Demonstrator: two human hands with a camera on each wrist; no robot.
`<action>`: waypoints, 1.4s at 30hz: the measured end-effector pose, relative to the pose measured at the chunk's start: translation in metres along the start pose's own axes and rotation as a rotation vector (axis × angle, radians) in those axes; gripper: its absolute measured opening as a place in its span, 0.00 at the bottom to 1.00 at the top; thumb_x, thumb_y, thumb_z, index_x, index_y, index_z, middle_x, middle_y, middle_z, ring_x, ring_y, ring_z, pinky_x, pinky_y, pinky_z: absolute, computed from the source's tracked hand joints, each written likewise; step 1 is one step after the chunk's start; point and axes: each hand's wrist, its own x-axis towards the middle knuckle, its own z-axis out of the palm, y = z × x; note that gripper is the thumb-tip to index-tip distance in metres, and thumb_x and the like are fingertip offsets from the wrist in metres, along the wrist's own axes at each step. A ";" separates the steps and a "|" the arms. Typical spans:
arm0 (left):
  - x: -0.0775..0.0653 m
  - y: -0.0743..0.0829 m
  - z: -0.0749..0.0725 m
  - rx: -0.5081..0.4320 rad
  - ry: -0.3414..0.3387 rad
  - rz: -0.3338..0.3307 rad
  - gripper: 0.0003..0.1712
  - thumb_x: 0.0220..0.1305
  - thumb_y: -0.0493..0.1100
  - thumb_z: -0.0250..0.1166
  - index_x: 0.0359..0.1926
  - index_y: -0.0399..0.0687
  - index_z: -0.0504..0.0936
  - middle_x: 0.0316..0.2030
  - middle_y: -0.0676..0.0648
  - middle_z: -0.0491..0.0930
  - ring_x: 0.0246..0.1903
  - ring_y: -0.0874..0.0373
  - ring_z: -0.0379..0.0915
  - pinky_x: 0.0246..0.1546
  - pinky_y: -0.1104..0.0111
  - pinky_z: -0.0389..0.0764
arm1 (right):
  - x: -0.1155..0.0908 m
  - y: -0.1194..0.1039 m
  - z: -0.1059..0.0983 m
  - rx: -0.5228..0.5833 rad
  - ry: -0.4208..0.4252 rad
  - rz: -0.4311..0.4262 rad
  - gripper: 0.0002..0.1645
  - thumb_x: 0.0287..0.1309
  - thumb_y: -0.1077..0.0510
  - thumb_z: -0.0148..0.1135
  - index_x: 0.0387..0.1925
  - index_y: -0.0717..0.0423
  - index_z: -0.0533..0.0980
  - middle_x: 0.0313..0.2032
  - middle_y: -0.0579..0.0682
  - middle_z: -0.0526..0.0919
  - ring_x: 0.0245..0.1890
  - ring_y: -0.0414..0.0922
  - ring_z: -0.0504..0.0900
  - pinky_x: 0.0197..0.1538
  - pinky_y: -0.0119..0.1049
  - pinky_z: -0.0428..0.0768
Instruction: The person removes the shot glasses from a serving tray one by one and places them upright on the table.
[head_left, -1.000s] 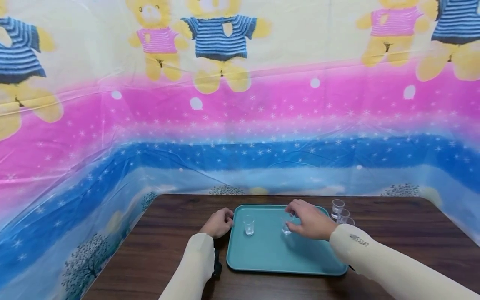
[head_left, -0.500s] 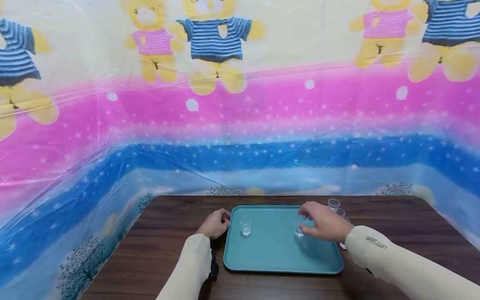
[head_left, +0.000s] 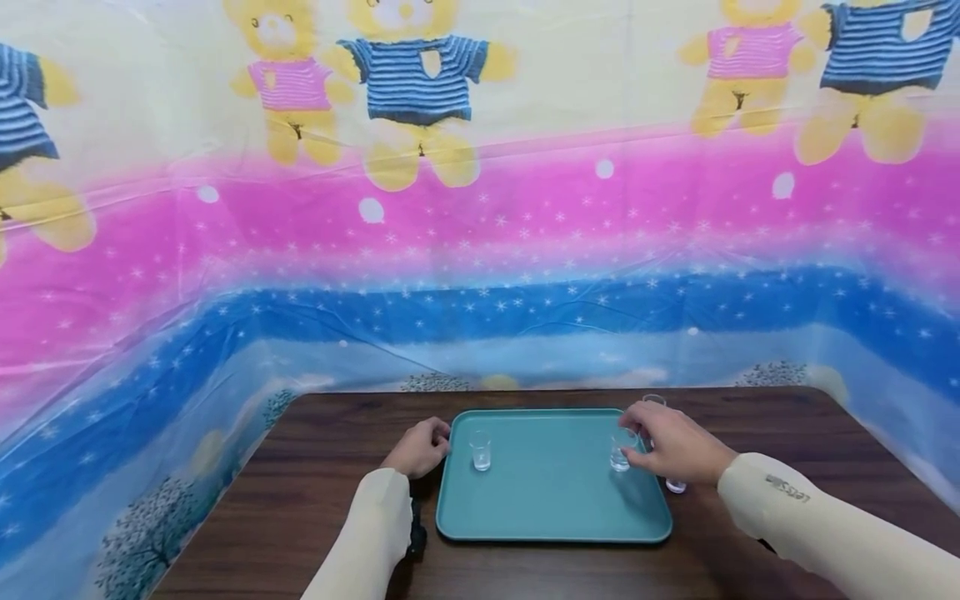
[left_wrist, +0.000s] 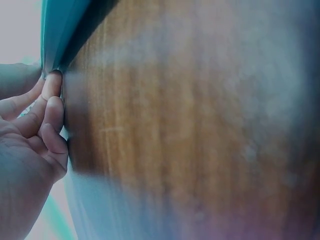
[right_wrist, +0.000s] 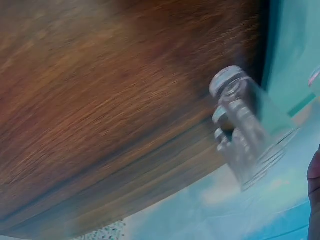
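Note:
A teal tray [head_left: 555, 508] lies on the dark wood table. My left hand [head_left: 417, 448] is at its left edge; in the left wrist view the thumb and curled fingers [left_wrist: 53, 85] pinch the rim. Toward the tray's right side, my right hand [head_left: 678, 442] grips a small clear shot glass [head_left: 620, 458], upright, between thumb and fingers. Whether its base touches the tray I cannot tell. Another shot glass [head_left: 481, 454] stands upright on the left part of the tray. The right wrist view catches only a finger [right_wrist: 314, 182] at its edge.
Several more clear shot glasses [right_wrist: 250, 125] stand in a row on the table just right of the tray, mostly hidden by my right hand in the head view. A cartoon-bear cloth [head_left: 450, 308] hangs behind the table [head_left: 337, 425].
My right hand has moved right across the tray with the shot glass, from near the middle to the right side. The left hand stays at the rim. The head view has shifted slightly.

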 end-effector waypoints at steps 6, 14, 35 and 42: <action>0.002 -0.001 0.001 0.000 0.004 0.013 0.17 0.67 0.34 0.55 0.55 0.35 0.72 0.35 0.46 0.72 0.31 0.55 0.68 0.33 0.62 0.70 | -0.010 0.006 -0.006 0.008 0.006 0.007 0.16 0.53 0.53 0.68 0.43 0.50 0.76 0.34 0.42 0.74 0.32 0.39 0.72 0.34 0.37 0.74; 0.000 0.000 0.001 0.001 0.001 0.009 0.17 0.67 0.34 0.55 0.55 0.34 0.71 0.37 0.45 0.73 0.32 0.54 0.68 0.33 0.61 0.71 | -0.023 0.012 -0.013 0.020 -0.009 -0.032 0.15 0.52 0.55 0.68 0.41 0.47 0.75 0.34 0.40 0.74 0.31 0.36 0.71 0.34 0.34 0.74; 0.003 -0.001 0.001 0.003 0.004 0.000 0.16 0.67 0.33 0.55 0.54 0.34 0.72 0.35 0.46 0.72 0.32 0.55 0.68 0.33 0.62 0.71 | -0.078 0.036 -0.012 0.027 0.088 -0.087 0.17 0.46 0.60 0.71 0.38 0.47 0.76 0.33 0.38 0.74 0.29 0.31 0.70 0.31 0.30 0.73; 0.003 0.000 0.001 0.009 0.001 0.007 0.16 0.66 0.33 0.56 0.54 0.34 0.72 0.35 0.46 0.73 0.32 0.55 0.68 0.33 0.62 0.72 | -0.082 0.040 -0.011 0.049 0.063 -0.041 0.16 0.48 0.60 0.71 0.40 0.48 0.75 0.33 0.39 0.74 0.29 0.32 0.70 0.31 0.31 0.73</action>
